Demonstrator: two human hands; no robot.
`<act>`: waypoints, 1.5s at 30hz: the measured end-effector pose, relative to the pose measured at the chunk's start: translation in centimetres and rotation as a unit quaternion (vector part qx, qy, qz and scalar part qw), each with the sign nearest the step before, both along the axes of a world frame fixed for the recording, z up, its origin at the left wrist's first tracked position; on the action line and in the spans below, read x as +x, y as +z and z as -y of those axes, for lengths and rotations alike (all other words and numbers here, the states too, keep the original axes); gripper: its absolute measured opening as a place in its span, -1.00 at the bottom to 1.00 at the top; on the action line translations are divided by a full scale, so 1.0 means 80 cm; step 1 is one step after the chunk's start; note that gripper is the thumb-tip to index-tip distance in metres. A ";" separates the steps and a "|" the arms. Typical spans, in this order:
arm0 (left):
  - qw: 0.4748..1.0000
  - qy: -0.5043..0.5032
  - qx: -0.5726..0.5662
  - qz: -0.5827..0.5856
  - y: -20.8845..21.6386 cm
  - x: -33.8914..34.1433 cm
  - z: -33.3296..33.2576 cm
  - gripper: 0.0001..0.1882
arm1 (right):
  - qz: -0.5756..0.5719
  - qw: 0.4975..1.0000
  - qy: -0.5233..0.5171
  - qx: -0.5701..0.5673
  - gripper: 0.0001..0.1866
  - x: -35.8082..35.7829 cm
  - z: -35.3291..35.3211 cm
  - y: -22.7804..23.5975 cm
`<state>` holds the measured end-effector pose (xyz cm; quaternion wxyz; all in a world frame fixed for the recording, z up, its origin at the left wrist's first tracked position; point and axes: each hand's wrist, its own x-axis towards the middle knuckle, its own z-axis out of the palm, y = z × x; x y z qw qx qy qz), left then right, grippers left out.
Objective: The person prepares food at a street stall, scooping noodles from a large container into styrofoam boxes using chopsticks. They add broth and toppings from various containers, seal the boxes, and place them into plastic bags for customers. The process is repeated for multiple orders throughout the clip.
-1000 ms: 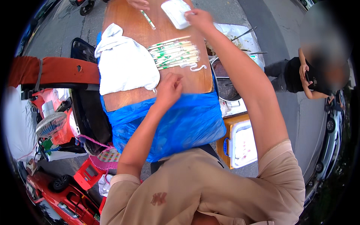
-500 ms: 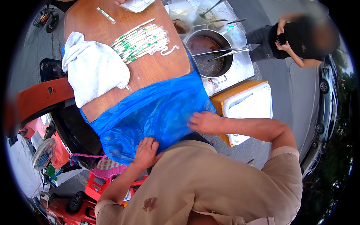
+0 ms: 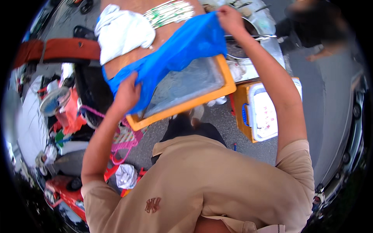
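Note:
A thin blue plastic sheet (image 3: 186, 46) is stretched between my hands, its near edge raised off a box with an orange rim (image 3: 182, 108). Cloudy, clear plastic shows inside that box. My right hand (image 3: 231, 21), far right and higher up, is closed on one corner of the sheet beside the metal pot (image 3: 237, 51). My left hand (image 3: 129, 92) grips the sheet's left side above the box's near left corner. Beyond the sheet lie a brown wooden board (image 3: 165, 37), a white towel (image 3: 124, 35) and a bundle of paper-wrapped chopsticks (image 3: 171, 13).
To the right stands an orange box with a white lid (image 3: 266, 112) and a blue handle. A person in dark clothes (image 3: 316, 27) is beyond it. On the left are a fan (image 3: 55, 101), a dark seat (image 3: 91, 91) and a pink-edged woven basket (image 3: 130, 141).
Both hands have moved up and away from my body, lifting the blue sheet's near edge. The orange-rimmed box beneath now shows. My view has shifted, so the board sits higher.

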<state>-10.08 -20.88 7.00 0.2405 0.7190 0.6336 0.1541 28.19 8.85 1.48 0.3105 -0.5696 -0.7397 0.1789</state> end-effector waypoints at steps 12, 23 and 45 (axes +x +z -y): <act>0.944 0.237 0.222 0.056 -0.001 -0.153 -0.199 -0.38 | -0.008 0.887 0.435 -0.155 -0.74 -0.285 0.359 -0.023; 0.833 -0.092 -0.304 0.454 0.065 -0.501 0.252 -0.63 | 0.321 0.728 0.580 -0.175 -0.68 -0.411 0.401 -0.164; 0.755 0.624 -0.150 0.134 -0.455 -1.135 0.340 -0.60 | -0.634 0.501 -0.578 -0.109 -0.78 -0.216 0.268 -0.324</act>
